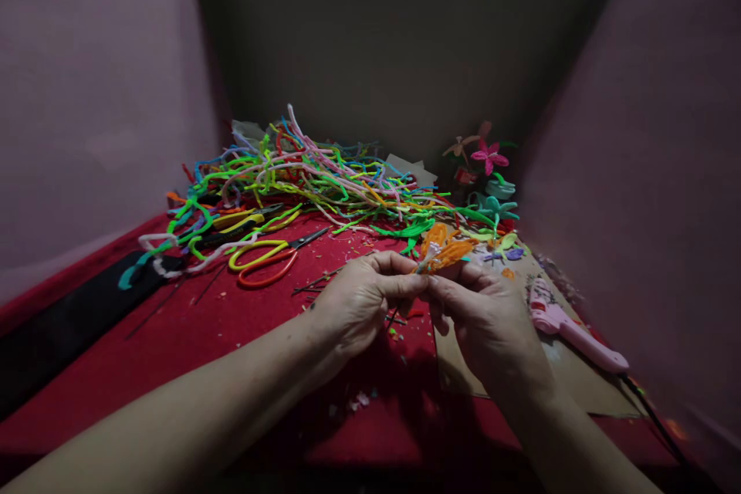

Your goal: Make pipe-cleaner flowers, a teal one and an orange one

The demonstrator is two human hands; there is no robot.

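Evidently, an orange fuzzy flower (455,252) is taking up the middle of the view, its petals pointing up and away above the red cloth (220,370). The left hand (356,301) is pinching it near the base between thumb and forefinger; the right hand (492,316) is meeting it there with its thumb, but its forefinger is hiding behind, so I cannot tell how firmly it is gripping. A thin dark stem (394,316) is poking out below the fingers. The flower is probably weighing almost nothing, with soft petals that could crush or bend, so the base is looking like the safest hold. Farther out, yellow-and-red scissors (269,264) are lying to the left, a heap of coloured pipe cleaners (324,170) is sprawling behind, and a pink glue gun (579,332) is resting on cardboard (596,394) at right.
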